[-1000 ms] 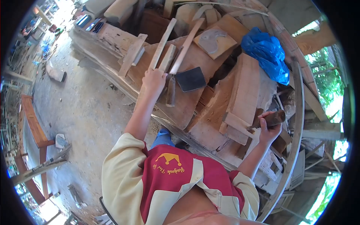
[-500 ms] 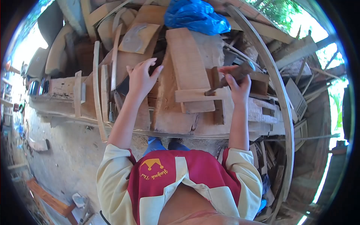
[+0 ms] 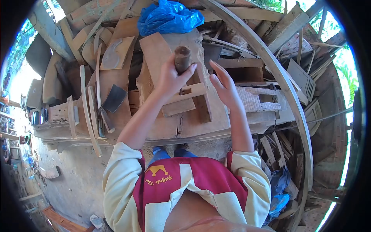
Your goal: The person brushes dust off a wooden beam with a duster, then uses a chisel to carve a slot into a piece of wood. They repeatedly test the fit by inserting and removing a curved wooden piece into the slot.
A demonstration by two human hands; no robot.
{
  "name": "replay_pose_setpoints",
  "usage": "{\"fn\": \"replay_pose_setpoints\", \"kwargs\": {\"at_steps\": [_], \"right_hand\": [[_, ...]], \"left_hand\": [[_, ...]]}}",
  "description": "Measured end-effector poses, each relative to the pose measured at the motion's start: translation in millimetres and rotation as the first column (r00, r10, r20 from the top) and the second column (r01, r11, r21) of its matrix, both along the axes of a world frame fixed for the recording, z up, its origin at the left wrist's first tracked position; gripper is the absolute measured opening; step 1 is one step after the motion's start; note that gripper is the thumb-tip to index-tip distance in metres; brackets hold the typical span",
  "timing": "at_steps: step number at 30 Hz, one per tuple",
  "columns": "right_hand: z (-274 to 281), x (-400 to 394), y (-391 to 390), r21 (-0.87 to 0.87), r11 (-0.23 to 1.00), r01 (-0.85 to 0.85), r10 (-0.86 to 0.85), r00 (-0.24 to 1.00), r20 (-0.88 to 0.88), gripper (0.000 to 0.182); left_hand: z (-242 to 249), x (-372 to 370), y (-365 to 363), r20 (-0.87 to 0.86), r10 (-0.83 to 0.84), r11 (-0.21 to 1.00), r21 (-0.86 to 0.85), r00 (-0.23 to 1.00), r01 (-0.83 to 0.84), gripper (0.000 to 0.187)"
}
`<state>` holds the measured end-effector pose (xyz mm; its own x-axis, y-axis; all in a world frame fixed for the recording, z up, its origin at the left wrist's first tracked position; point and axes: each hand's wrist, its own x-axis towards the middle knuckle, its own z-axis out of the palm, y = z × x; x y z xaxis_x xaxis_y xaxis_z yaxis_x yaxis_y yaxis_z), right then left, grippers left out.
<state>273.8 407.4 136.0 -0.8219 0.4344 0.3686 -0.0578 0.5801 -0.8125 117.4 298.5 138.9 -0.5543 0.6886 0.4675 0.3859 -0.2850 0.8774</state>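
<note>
My left hand is wrapped round the thick, dark wooden handle of a chisel. The tool stands nearly upright, its lower end close to a slot in a pale wooden bar; my hand hides most of the blade. To the right, my right hand is raised with its fingers apart and nothing in it. The pale bar lies across a wooden block and a darker strip of wood. Behind my left hand lies a flat board.
A blue plastic bag sits at the workbench's far side. Thin wood strips and a dark rectangular block lie on the left. One long curved beam arches along the right, before piled scrap wood.
The chisel has passed from my right hand to my left and now stands more upright. My right hand has opened and moved away from it. The view has shifted to the right.
</note>
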Motion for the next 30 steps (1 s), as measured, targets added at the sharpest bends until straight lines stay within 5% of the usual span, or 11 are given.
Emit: {"fn": "replay_pose_setpoints", "kwargs": {"at_steps": [2, 4, 6, 10, 18, 20, 22, 27, 30], "right_hand": [[-39.7, 14.4, 10.1, 0.096, 0.933, 0.346, -0.359, 0.898, 0.255, 0.061], [-58.5, 23.3, 3.7, 0.107, 0.9, 0.423, -0.369, 0.607, 0.704, 0.068], [-117.3, 34.4, -5.0, 0.208, 0.898, 0.387, -0.413, 0.58, 0.702, 0.071], [-134.9, 31.7, -31.2, 0.449, 0.839, 0.306, -0.543, 0.506, 0.67, 0.072], [-146.1, 25.0, -33.6, 0.468, 0.818, 0.333, -0.573, 0.529, 0.626, 0.06], [-143.4, 25.5, -28.5, 0.559, 0.762, 0.327, -0.639, 0.522, 0.566, 0.056], [-138.8, 28.2, -16.2, 0.219, 0.871, 0.439, -0.462, 0.583, 0.668, 0.049], [-107.1, 53.3, 26.9, 0.331, 0.9, 0.283, -0.423, 0.747, 0.512, 0.054], [-27.9, 60.7, 47.8, 0.461, 0.872, 0.166, -0.367, 0.845, 0.389, 0.065]], "left_hand": [[-5.2, -2.0, -0.6, 0.08, -0.065, 0.996, -0.049, 0.995, 0.069, 0.021], [-6.3, -0.4, -0.6, 0.065, -0.058, 0.998, -0.033, 0.996, 0.06, 0.02], [-8.8, 1.7, -2.4, 0.056, -0.056, 0.998, -0.029, 0.997, 0.058, 0.019], [-7.9, -7.0, -12.3, 0.055, -0.035, 0.999, -0.008, 0.998, 0.035, 0.015], [-2.6, -13.8, -28.7, 0.177, -0.152, 0.988, 0.057, 0.972, 0.144, 0.016], [-2.7, -17.6, -27.2, 0.166, -0.164, 0.986, 0.047, 0.972, 0.159, 0.016], [-11.9, -22.6, -27.1, 0.238, -0.205, 0.976, 0.118, 0.949, 0.181, 0.016], [-19.4, -29.6, -37.3, 0.308, -0.197, 0.973, 0.181, 0.931, 0.146, 0.017], [-23.7, -33.5, -42.3, 0.332, -0.212, 0.966, 0.213, 0.919, 0.146, 0.018]]}}
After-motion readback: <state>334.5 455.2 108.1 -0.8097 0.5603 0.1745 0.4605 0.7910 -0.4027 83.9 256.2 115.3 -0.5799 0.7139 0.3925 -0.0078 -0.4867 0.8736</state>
